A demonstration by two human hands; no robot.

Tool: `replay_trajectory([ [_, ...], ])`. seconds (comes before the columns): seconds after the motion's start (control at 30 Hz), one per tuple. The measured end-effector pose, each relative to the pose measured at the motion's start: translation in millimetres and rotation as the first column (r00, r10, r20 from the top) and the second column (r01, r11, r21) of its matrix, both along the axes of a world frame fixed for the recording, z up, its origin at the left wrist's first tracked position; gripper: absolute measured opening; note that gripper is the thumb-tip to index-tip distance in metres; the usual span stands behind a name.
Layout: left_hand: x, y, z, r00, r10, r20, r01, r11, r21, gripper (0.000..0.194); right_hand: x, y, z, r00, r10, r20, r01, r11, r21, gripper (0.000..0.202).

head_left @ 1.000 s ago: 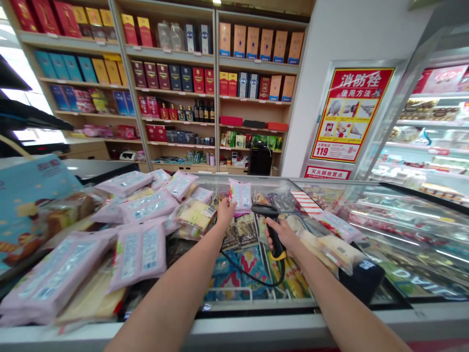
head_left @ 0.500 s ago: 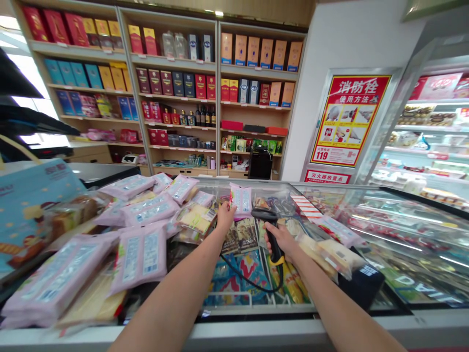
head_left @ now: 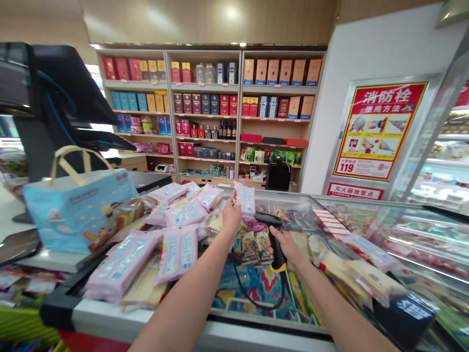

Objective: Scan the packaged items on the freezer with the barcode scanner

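Note:
My left hand (head_left: 231, 215) is closed on the left edge of a pale lilac packet (head_left: 245, 199), held upright with its printed side toward me. The fingers of my right hand (head_left: 285, 245) wrap round the grip of a black and yellow barcode scanner (head_left: 269, 218). The scanner's head points left, just below and right of the packet. Its black cable (head_left: 240, 285) loops down over the freezer. To the left of my left hand, more lilac packets (head_left: 185, 213) lie heaped on the freezer's top, with clear-wrapped bread (head_left: 142, 279) among them.
Below my hands, the glass-topped freezer (head_left: 220, 337) shows bagged frozen goods. At left stand a blue bag (head_left: 78, 210) and a dark checkout monitor (head_left: 69, 83). Bread packs (head_left: 373, 278) and a black box (head_left: 406, 313) lie at right. Shelves (head_left: 205, 88) of boxes line the back.
My view has swung left and tilted up, so the blue bag and monitor show more fully. Both hands keep their holds, with packet and scanner at nearly the same spacing.

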State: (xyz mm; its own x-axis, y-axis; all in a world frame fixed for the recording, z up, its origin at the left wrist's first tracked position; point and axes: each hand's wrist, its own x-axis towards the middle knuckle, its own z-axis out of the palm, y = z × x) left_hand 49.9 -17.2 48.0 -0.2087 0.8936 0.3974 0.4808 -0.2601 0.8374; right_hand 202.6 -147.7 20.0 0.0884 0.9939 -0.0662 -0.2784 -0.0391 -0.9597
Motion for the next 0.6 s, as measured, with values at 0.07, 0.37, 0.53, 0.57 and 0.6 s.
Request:
replay_trajectory([
  [0.07,-29,3,9.2,0.997,0.067,-0.022,-0.067,0.998,0.011,0.030,-19,7,1.6,0.999,0.031,-0.013,-0.031,0.999,-0.014,0.039],
  [0.37,-129,1,29.7,0.953,0.265,-0.146,-0.266,0.964,0.016,0.040,-111,31,14.7,0.974,0.197,-0.108,-0.194,0.980,0.039,0.049],
  [0.53,-141,-12,39.6,0.848,0.438,-0.298,-0.403,0.898,0.176,0.061,-138,37,20.1,0.952,0.294,-0.083,-0.289,0.955,0.062,0.045],
  [0.57,-140,-13,41.2,0.836,0.451,-0.313,-0.404,0.891,0.207,0.063,-138,39,19.7,0.949,0.306,-0.078,-0.301,0.951,0.068,0.045],
  [0.6,-137,-13,42.6,0.835,0.457,-0.306,-0.396,0.886,0.242,0.064,-137,40,19.0,0.950,0.302,-0.075,-0.296,0.952,0.078,0.046],
])
